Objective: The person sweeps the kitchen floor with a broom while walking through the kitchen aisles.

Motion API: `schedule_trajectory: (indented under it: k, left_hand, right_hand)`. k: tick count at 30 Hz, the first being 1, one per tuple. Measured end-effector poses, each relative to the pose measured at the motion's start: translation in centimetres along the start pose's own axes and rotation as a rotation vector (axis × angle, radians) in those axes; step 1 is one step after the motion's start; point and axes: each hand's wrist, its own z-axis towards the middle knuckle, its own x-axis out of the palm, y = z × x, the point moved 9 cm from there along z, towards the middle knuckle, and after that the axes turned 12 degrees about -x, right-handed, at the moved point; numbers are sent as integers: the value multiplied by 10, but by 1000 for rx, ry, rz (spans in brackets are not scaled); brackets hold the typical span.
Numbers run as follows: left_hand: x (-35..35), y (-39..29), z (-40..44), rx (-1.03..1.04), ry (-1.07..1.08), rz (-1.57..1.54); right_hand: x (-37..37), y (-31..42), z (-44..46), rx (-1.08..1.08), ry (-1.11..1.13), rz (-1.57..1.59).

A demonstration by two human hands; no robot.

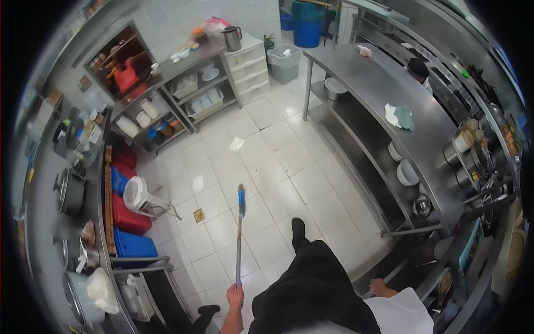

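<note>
My left hand [235, 295] is closed around the upper end of a broom's grey handle [239, 253]. The broom reaches away from me over the white tiled floor, and its narrow blue head [241, 199] is at the far end. On the floor beyond the head lies a crumpled white piece [237, 144], perhaps paper or cloth. My right hand [382, 288] hangs out to the side near the low steel shelving, fingers loosely bent and apart, with nothing visible in it.
A white stool [143, 195] stands left beside red and blue bins [133, 247]. A floor drain [199, 215] lies left of the broom. On the right runs a steel table [356, 69] with bowls [408, 173] beneath. Another person's dark cap [417, 68] shows behind it.
</note>
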Motion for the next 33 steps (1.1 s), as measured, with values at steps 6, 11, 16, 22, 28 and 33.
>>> schedule_trajectory:
  k: [6, 11, 16, 22, 28, 33]
  left_hand:
    - [11, -157, 33, 126, -28, 2]
    - [15, -276, 54, 127, -65, 54]
    - [13, -424, 65, 312, -59, 204]
    - [60, -616, 160, 440, 31, 277]
    - [103, -811, 214, 374, 172, 373]
    - [119, -973, 184, 503, 167, 476]
  right_hand:
    - [-223, 32, 155, 404, -227, 545]
    - [-563, 213, 338, -77, -755, 693]
    - [-777, 332, 427, -419, -731, 846]
    - [-801, 263, 445, -6, -792, 596]
    - [-796, 209, 401, 108, -860, 929]
    - [-894, 201, 450, 188, -1130, 1163]
